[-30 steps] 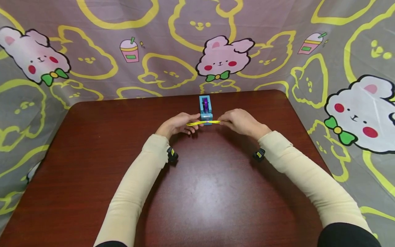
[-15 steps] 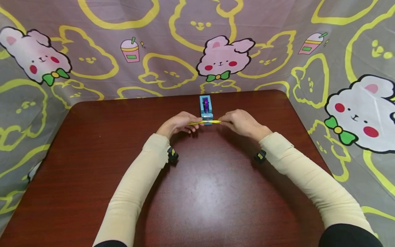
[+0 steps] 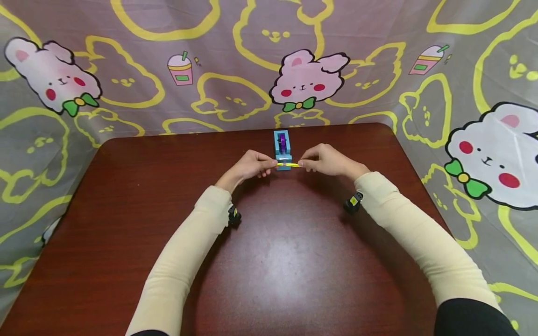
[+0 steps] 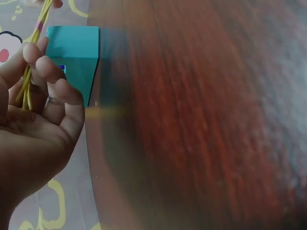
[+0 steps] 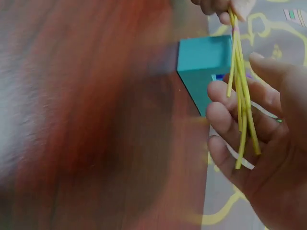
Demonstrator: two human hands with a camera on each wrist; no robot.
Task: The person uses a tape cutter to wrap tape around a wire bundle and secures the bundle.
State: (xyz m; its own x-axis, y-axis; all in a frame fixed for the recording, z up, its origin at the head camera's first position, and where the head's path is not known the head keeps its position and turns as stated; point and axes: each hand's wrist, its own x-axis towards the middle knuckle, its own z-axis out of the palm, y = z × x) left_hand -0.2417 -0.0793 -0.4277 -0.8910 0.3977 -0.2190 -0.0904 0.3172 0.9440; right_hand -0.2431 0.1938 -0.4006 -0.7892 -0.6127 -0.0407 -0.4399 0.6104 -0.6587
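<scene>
A bundle of thin yellow wires spans the gap between the hands, with a small purple band around it. My left hand pinches one end between thumb and fingertips; loose wire ends show inside its palm in the left wrist view. At the other end is my right hand, its thumb apart from its loosely bent fingers. Free wire ends lie across those fingers without being clasped. Just behind the bundle stands a light blue tape dispenser carrying a purple tape roll.
The dark brown wooden table extends around the hands, its far edge close behind the dispenser. A patterned curtain encloses the back and sides.
My right hand has loosened its pinch, its thumb now off the fingers. The left fingers have slid up the wires and closed nearer the band. The dispenser stays put.
</scene>
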